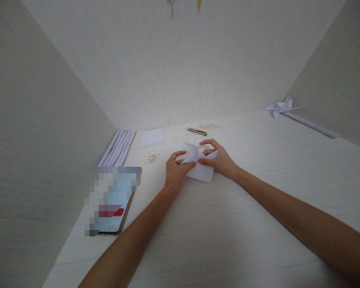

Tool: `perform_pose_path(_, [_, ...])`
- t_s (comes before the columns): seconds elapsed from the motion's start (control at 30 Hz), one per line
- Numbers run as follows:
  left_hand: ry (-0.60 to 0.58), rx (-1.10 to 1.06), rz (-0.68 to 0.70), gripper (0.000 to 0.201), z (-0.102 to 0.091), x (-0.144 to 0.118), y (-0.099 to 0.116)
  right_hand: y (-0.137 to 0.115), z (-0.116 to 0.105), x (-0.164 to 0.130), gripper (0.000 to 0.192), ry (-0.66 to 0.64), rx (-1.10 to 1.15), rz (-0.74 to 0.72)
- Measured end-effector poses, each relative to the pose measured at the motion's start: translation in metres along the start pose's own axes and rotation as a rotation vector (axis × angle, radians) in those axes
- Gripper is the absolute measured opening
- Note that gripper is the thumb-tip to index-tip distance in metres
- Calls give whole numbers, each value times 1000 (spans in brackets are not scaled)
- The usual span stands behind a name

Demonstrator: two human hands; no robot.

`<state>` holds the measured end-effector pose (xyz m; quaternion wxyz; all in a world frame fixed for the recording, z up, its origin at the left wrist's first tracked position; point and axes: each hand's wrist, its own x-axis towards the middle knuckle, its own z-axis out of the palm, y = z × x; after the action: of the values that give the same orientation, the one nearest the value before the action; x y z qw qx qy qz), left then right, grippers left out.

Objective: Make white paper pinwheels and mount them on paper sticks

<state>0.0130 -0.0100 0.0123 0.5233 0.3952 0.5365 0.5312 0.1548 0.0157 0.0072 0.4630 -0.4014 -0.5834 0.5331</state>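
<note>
A sheet of thin white paper with points curled up from a flat lower part (201, 173) is held near the middle of a pale, wood-grained table (246, 232). Its left side is gripped by the left hand (174, 171), with the thumb laid across the paper toward its centre and the fingers bent behind. The right side is pinched by the right hand (221, 161), whose thumb is also set close to the centre; its index finger is raised and curved beyond the paper. The two thumb tips are brought near each other.

Beyond the hands, a small pair of snips with dark blades and a brass-coloured handle (197, 131) is laid beside a scatter of tiny tan bits (208, 126). Farther left, a flat white paper square (153, 137) and a loose cluster of thin, pale slivers (153, 158) are seen. At the left wall, a row of rolled white paper tubes (119, 147) is placed just behind a smartphone with a partly pixelated screen (114, 218). At the far right, a white paper pinwheel (283, 107) is rested by the wall, at the end of a slim white tube (312, 125).
</note>
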Motion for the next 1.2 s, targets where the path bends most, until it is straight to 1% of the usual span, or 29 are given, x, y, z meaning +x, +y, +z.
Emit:
perform_pose_path(0.1, [44,14,10,48,1,0,-2,0,0,0,48,0,-34,-13])
perform_pose_path(0.23, [96,12,-6,47,3,0,-1,3,1,0,48,42,-61,-22])
perform_pose_path(0.33, [136,-60,-36,45,2,2,0,4,1,0,51,39,10,-51])
perform_pose_path(0.4, [166,-128,-59,43,1,5,1,3,-1,0,50,9,84,-108])
perform_pose_path(0.47, [198,-190,-77,40,-2,8,3,1,-3,-1,45,-24,131,-191])
perform_pose_path(0.53, [212,-237,-99,37,-4,10,4,1,-6,0,38,-58,121,-249])
perform_pose_path(0.67, [196,-252,-125,34,-6,12,6,3,-9,2,17,-114,-19,-293])
perform_pose_path(0.73, [195,-236,-109,34,-5,12,6,4,-8,3,13,-129,-72,-317])
perform_pose_path(0.87, [203,-149,-70,38,-3,10,4,3,-7,2,13,-62,-117,-288])
perform_pose_path(1.0, [174,-76,-17,41,-1,7,0,3,-2,1,22,-27,-82,-211])
perform_pose_path(1.1, [177,-63,9,40,0,5,0,7,2,2,28,-26,-105,-196])
perform_pose_path(1.2, [176,-51,18,39,2,5,0,11,5,3,25,-4,-133,-194])
